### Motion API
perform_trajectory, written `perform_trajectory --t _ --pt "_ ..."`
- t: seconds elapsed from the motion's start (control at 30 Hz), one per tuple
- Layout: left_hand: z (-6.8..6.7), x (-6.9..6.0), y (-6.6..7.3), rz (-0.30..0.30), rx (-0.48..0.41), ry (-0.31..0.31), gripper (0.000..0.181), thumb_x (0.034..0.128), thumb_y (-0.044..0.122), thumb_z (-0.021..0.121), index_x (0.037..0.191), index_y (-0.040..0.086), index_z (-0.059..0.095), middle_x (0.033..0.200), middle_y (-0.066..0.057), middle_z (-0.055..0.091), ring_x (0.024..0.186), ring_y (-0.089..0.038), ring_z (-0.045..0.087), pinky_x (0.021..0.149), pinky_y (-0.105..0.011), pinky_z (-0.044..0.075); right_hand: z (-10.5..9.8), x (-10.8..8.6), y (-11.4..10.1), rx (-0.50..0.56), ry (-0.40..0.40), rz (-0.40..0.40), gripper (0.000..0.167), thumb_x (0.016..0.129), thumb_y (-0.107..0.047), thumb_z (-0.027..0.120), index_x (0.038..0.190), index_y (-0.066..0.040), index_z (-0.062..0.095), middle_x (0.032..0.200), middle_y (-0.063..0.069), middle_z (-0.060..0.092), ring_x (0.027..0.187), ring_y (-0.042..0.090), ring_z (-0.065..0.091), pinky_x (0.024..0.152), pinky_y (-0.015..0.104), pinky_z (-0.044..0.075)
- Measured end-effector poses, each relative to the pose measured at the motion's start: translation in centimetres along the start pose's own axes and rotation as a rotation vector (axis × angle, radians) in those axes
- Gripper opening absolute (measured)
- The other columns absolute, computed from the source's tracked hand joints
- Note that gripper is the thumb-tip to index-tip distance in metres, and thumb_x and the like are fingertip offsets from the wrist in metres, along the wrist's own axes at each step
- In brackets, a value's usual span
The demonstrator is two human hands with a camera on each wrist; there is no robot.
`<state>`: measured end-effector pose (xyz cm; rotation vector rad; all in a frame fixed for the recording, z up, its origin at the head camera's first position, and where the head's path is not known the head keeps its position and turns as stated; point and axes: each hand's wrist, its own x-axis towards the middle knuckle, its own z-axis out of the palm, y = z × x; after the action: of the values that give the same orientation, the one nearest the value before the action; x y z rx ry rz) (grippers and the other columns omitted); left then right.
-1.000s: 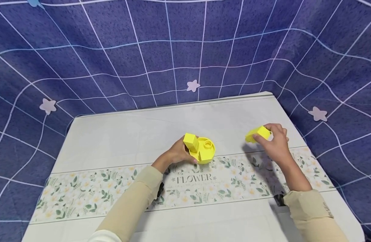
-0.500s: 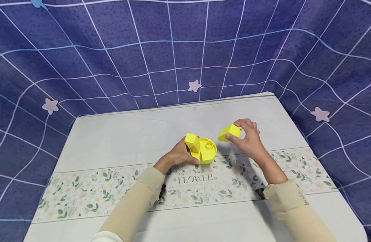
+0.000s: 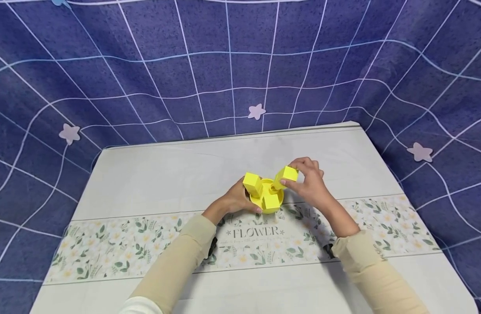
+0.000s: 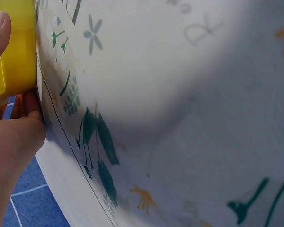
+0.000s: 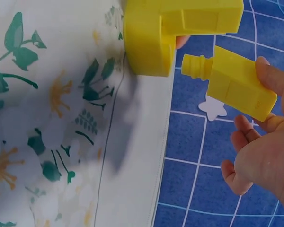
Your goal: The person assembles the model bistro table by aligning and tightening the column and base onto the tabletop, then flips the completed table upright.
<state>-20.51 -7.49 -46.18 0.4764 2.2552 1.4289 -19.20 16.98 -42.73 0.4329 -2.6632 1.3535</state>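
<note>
A yellow round base (image 3: 269,211) is at the middle of the table, with a tall yellow block (image 3: 253,182) standing on its left and another yellow block (image 3: 271,202) at its front. My left hand (image 3: 236,198) grips the base from the left; its thumb lies on the base's yellow wall (image 4: 19,61) in the left wrist view. Between thumb and fingers my right hand (image 3: 308,185) pinches a yellow bottle-shaped block (image 5: 241,82), tilted over the right side of the base. Its ridged neck (image 5: 196,67) points at the base, seemingly just short of it in the right wrist view.
The white table cover (image 3: 165,174) bears a flower-print band with the word FLOWER (image 3: 256,231). Behind the table's far edge hangs a blue curtain (image 3: 209,74) with white grid lines and star shapes (image 3: 257,111). It continues along both sides.
My right hand has brought the bottle-shaped block leftward from the right side to above the base, tilting it neck down. The left hand still holds the base.
</note>
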Motion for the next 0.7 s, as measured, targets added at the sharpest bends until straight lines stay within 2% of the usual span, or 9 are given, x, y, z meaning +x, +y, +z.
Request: perform_trajectory --t 0.23,0.33,0.53,0.7 --pt "0.4 1.4 -2.9 -0.002 0.036 0.018 0.100 0.0569 0.018 0.094 0.140 0.017 0.038 0.132 0.000 0.053 0.121 -0.015 0.050 0.110 -0.034 0.032 0.8 0.0 0.2 -0.023 -0.020 -0.017 0.031 0.080 -0.017 0.079 0.106 -0.005 0.066 0.118 0.012 0.050 0.107 0.030 0.035 0.093 0.053 0.017" --pt "0.4 1.7 -3.3 -0.006 0.041 0.018 0.101 0.0554 0.021 0.095 0.139 0.019 0.038 0.132 0.003 0.053 0.121 -0.014 0.050 0.109 -0.034 0.032 1.0 0.2 0.1 -0.034 -0.032 -0.010 0.033 0.081 -0.018 0.079 0.108 -0.004 0.066 0.119 0.013 0.051 0.107 0.031 0.035 0.093 0.054 0.017" --pt "0.4 1.4 -2.6 -0.028 0.019 0.015 0.102 0.0563 0.015 0.094 0.140 0.016 0.037 0.135 -0.001 0.051 0.125 -0.018 0.049 0.111 -0.035 0.030 1.0 0.4 -0.2 -0.058 -0.051 -0.017 0.037 0.080 -0.017 0.080 0.110 -0.002 0.065 0.121 0.014 0.050 0.109 0.032 0.035 0.094 0.055 0.017" --pt "0.1 0.4 -0.5 -0.031 0.012 0.001 0.097 0.0605 0.009 0.092 0.140 0.009 0.037 0.135 -0.007 0.052 0.124 -0.022 0.049 0.111 -0.038 0.031 0.9 0.4 -0.4 -0.087 -0.060 -0.023 0.040 0.079 -0.019 0.080 0.111 -0.001 0.065 0.121 0.013 0.050 0.110 0.032 0.035 0.095 0.055 0.017"
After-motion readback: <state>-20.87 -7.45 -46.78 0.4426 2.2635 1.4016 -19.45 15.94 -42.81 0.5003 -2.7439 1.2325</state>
